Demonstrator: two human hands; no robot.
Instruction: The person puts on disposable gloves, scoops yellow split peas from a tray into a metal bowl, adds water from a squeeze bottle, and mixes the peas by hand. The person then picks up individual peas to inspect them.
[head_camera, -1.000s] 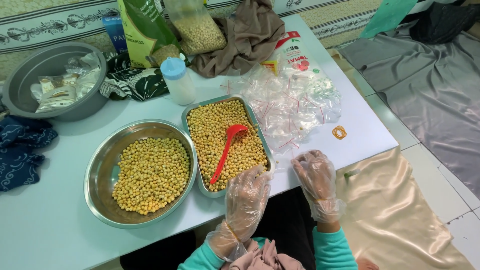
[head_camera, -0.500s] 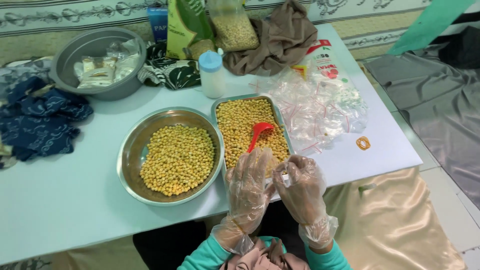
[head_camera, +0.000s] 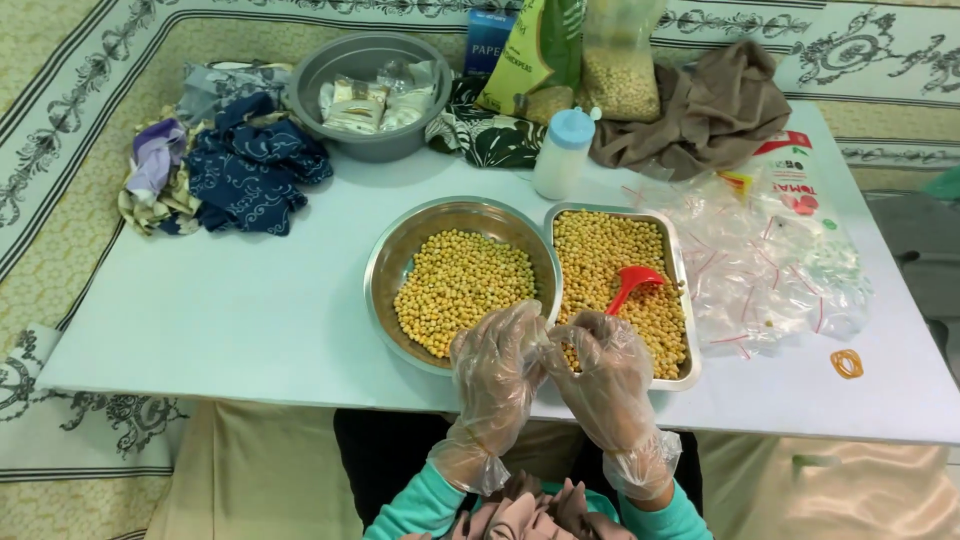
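Note:
Both my hands wear clear plastic gloves and meet at the table's near edge. My left hand (head_camera: 497, 372) and my right hand (head_camera: 607, 372) touch at the fingertips, the right pinching at the left glove. Just beyond them a round steel bowl (head_camera: 388, 262) holds yellow chickpeas. Beside it on the right, a rectangular steel tray (head_camera: 688, 330) also holds chickpeas, with a red scoop (head_camera: 633, 284) lying in it.
Clear plastic bags (head_camera: 770, 262) lie right of the tray, an orange rubber band (head_camera: 846, 363) nearer. A white bottle (head_camera: 562, 152), food packets, a brown cloth (head_camera: 720, 100), a grey basin (head_camera: 365, 60) and blue cloths (head_camera: 245, 165) stand at the back.
My hands have come together from apart, and now touch in front of the bowl and tray. The view has shifted so the table sits further right.

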